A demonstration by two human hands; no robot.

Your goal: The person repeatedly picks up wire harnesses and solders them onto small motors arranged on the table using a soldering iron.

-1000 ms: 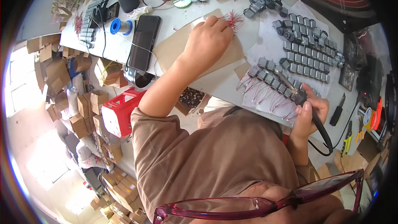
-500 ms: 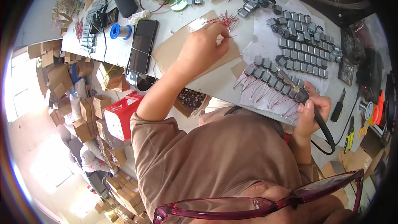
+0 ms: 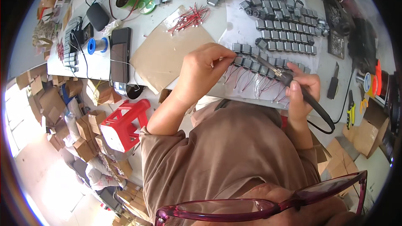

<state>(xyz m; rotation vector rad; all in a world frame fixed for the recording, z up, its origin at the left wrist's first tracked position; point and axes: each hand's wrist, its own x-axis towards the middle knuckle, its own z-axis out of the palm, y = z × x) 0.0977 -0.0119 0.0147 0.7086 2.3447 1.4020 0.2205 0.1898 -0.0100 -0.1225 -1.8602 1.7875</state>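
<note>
In my right hand (image 3: 305,84) is a soldering iron (image 3: 282,76), its metal tip angled up and left toward rows of small motors. My left hand (image 3: 205,69) is pinched closed at the left end of the nearest rows, fingertips beside a motor (image 3: 236,47). A thin wire is in that pinch, its strand mostly hidden by the fingers now. Red and white wires (image 3: 240,79) trail from the near row of small grey motors (image 3: 251,65) toward me. More motors (image 3: 289,25) stand in rows on white paper (image 3: 234,33).
A pile of red wires (image 3: 190,19) lies on a brown cardboard sheet (image 3: 157,56). To the left are a phone (image 3: 120,54) and a blue solder spool (image 3: 97,46). A utility knife (image 3: 333,81) and yellow-handled cutters (image 3: 351,111) lie at right. A red stool (image 3: 123,125) stands below the table.
My left hand has left the red wire pile, moving right and nearer to the motor rows with a thin wire. My right hand still holds the soldering iron over the motors. The view has shifted.
</note>
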